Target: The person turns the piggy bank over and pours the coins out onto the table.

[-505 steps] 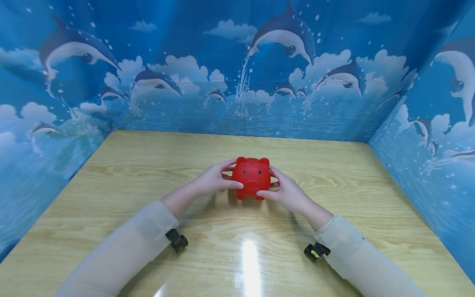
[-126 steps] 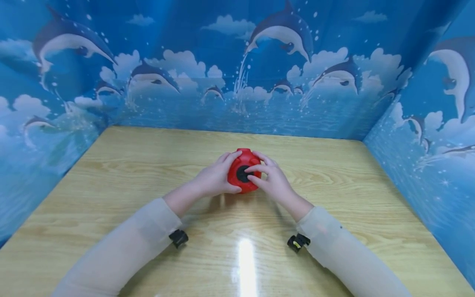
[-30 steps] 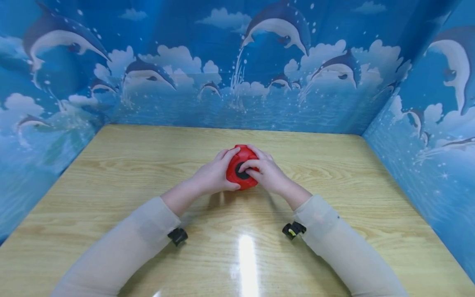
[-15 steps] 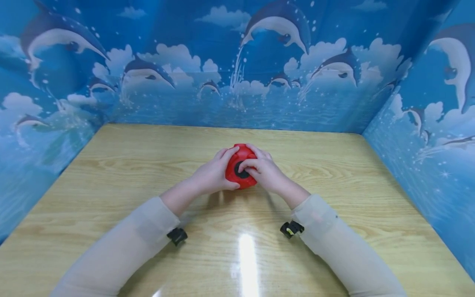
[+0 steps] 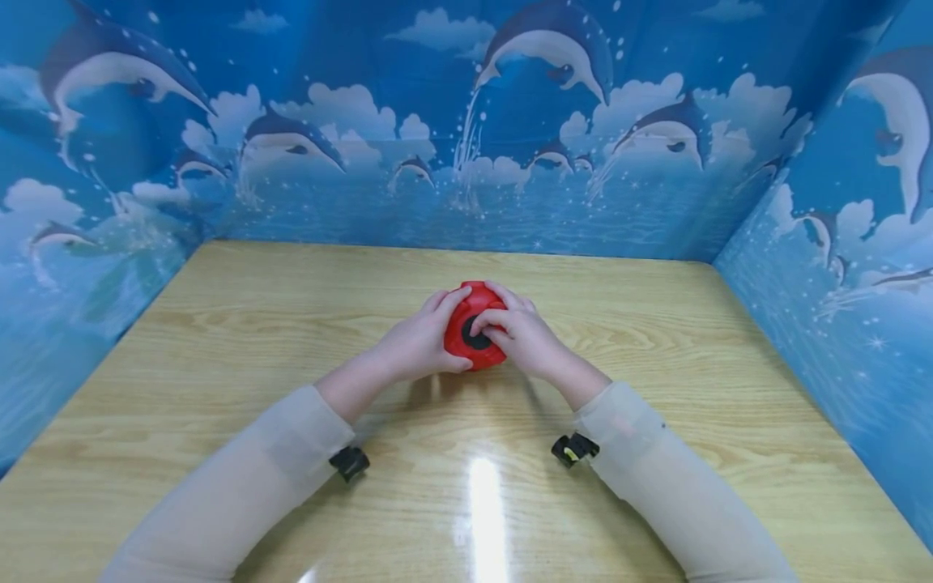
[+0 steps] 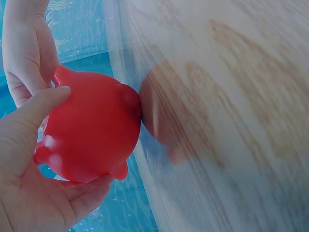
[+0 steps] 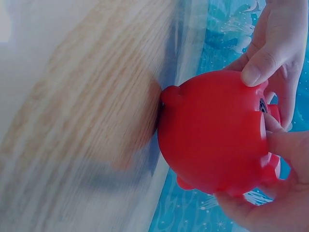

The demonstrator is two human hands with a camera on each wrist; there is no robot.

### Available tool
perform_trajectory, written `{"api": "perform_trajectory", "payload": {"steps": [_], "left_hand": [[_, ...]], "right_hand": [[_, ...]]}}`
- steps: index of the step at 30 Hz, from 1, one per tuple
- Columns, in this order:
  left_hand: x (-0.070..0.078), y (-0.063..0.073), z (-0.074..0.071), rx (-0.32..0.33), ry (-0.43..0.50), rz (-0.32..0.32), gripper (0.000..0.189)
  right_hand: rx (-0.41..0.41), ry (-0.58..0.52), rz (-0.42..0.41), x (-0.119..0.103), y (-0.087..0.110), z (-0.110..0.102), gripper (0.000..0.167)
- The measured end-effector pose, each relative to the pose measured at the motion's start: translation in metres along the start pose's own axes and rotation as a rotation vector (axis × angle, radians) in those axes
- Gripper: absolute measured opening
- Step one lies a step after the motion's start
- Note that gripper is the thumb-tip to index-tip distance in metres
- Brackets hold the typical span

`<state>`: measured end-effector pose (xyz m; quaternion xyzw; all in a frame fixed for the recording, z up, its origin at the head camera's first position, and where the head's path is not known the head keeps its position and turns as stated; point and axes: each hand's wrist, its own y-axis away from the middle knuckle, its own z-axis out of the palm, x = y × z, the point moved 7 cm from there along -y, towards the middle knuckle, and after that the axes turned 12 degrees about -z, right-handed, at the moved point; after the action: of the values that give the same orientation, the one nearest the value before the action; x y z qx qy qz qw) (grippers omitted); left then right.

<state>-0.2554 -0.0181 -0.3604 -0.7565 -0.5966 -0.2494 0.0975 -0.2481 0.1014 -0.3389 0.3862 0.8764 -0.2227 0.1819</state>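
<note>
Moved: almost nothing since half a second ago; piggy bank point(image 5: 466, 324) stays tipped, plug point(image 5: 475, 335) facing the camera
Left hand point(image 5: 419, 348): fingers curled round its side
Right hand point(image 5: 521, 340): fingertips pinching at the plug

No readable text, labels, numbers — none anywhere

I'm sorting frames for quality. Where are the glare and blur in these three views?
Head view: sharp, with a white glare streak on the table near the bottom edge and curved wall edges from the wide lens. Left wrist view: piggy bank crisp, wood grain smeared. Right wrist view: the same, the table blurred most at the left.
</note>
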Motion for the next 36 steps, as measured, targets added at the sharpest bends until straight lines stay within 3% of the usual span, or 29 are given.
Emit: {"api": "perform_trajectory", "payload": {"steps": [26, 36], "left_hand": [[0.0003, -0.0011, 0.0008, -0.002, 0.005, -0.004, 0.103], [0.0008, 0.0006, -0.0003, 0.006, 0.008, 0.024, 0.103]], "right_hand": [[-0.015, 0.046, 0.009, -0.0012, -0.0013, 0.0019, 0.015], [-0.045, 0.089, -0.071, -0.0058, -0.0027, 0.0040, 0.018]]}}
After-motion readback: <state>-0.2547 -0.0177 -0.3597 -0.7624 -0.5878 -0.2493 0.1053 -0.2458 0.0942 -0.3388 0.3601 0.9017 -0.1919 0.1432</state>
